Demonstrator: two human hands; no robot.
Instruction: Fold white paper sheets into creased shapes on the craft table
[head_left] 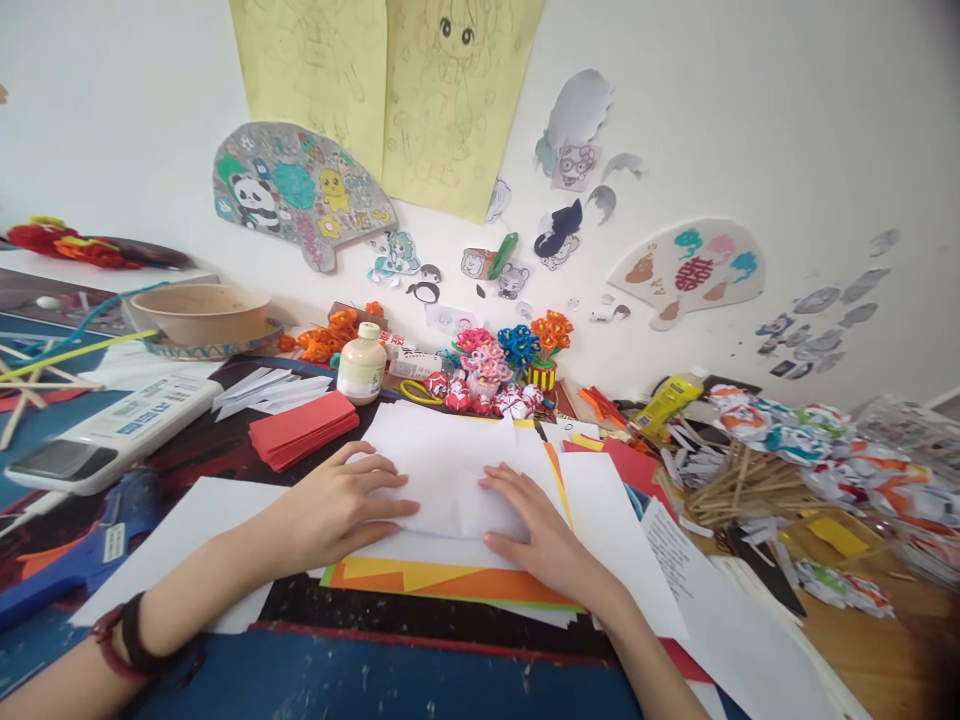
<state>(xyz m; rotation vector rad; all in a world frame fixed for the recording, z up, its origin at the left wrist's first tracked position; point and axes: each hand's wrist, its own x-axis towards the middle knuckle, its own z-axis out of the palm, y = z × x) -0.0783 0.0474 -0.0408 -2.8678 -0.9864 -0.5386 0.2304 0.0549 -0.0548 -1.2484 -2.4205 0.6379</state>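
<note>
Wears two dark, narrow bands [133, 640] around the left wrist [171, 608], set close together: a black band [133, 633] nearer the left hand [345, 505], plain and rounded, and a maroon band [107, 650] just beside, farther up the arm. Shows bare forearms [232, 562], a bare right wrist [606, 598] and slim fingers [386, 508].

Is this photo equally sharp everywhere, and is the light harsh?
In the head view, no: the left hand, right hand and white paper look fairly clear; the white-and-orange bundles look softer and stretched towards the right edge; the light looks diffuse, with faint shadows.
</note>
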